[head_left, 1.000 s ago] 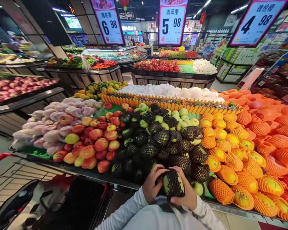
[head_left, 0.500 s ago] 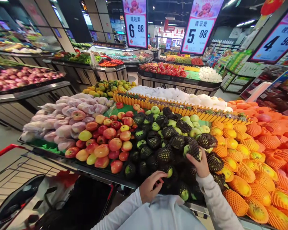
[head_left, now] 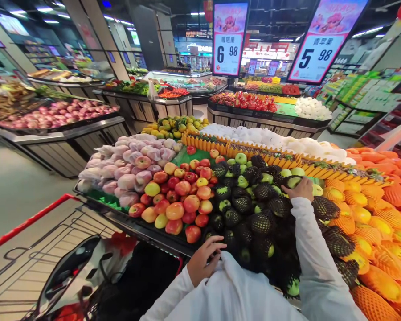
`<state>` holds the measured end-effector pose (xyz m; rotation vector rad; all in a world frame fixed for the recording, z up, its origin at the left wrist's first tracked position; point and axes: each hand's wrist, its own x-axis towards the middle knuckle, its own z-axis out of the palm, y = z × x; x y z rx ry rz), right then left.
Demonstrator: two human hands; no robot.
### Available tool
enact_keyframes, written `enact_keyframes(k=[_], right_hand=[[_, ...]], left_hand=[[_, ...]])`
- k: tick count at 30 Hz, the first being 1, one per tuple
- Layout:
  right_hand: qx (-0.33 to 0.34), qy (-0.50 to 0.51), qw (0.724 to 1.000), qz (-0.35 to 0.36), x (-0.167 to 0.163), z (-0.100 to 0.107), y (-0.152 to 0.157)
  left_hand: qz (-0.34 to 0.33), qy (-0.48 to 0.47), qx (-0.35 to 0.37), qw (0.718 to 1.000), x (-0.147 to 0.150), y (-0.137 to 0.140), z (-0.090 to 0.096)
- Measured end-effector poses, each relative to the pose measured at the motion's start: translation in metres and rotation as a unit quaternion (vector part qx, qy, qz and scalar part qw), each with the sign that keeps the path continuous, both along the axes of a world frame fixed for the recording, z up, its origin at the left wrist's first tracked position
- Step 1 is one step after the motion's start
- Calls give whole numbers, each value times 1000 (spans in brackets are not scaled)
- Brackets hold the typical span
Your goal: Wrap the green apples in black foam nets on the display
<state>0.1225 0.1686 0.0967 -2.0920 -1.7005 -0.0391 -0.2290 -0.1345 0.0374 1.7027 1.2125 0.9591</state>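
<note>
Stretched over the far part of the green apple pile, my right hand (head_left: 300, 189) has its fingers closed on a green apple in a black foam net (head_left: 292, 181). More green apples in black nets (head_left: 264, 191) lie beneath and left of that arm, and a few bare green apples (head_left: 241, 158) sit behind them. My left hand (head_left: 205, 260) hovers by the near edge of the pile, close to my body. Its fingers are loosely bent and apart, and no item shows in them. Red apples (head_left: 182, 187) are heaped beyond it to the left.
A shopping cart (head_left: 30, 232) with a red handle and a bag (head_left: 103, 263) stands at lower left. Orange-netted fruit (head_left: 370, 232) fills the right side. A yellow divider (head_left: 270, 158) runs behind the apples, with white-wrapped fruit (head_left: 254, 136) beyond. Price screens (head_left: 229, 40) hang overhead.
My right hand has reached farther forward across the pile and is now on an apple at the back; the netted apple it held nearer me is no longer in it. The view has turned left.
</note>
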Motion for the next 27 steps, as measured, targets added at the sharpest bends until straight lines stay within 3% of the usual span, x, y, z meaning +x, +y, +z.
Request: enact_keyframes(k=[2, 4, 9, 12, 14, 17, 19, 24, 27], right_hand=[[-109, -10, 994, -1, 0, -9, 6], [-168, -18, 986, 1, -2, -15, 8], [-199, -28, 980, -13, -5, -16, 11], [-213, -35, 976, -28, -5, -5, 6], [-180, -43, 982, -21, -5, 8, -9], [-14, -28, 994, 108, -12, 24, -52], [47, 15, 971, 234, -20, 27, -92], [37, 115, 914, 386, -54, -2, -192], [67, 199, 909, 360, -79, -23, -236]], left_hand=[[36, 1, -12, 999, -14, -3, -1], [49, 3, -25, 999, -24, -4, -2], [16, -3, -23, 1000, -32, 5, -2], [-20, 3, -13, 1000, -29, 14, 0], [-44, 12, -3, 999, -26, 20, 1], [-75, 20, 10, 997, -22, 28, 1], [-95, 21, 5, 995, -20, 32, -1], [-146, 37, -16, 989, -10, 44, -5], [-132, 62, 26, 989, 4, 64, -7]])
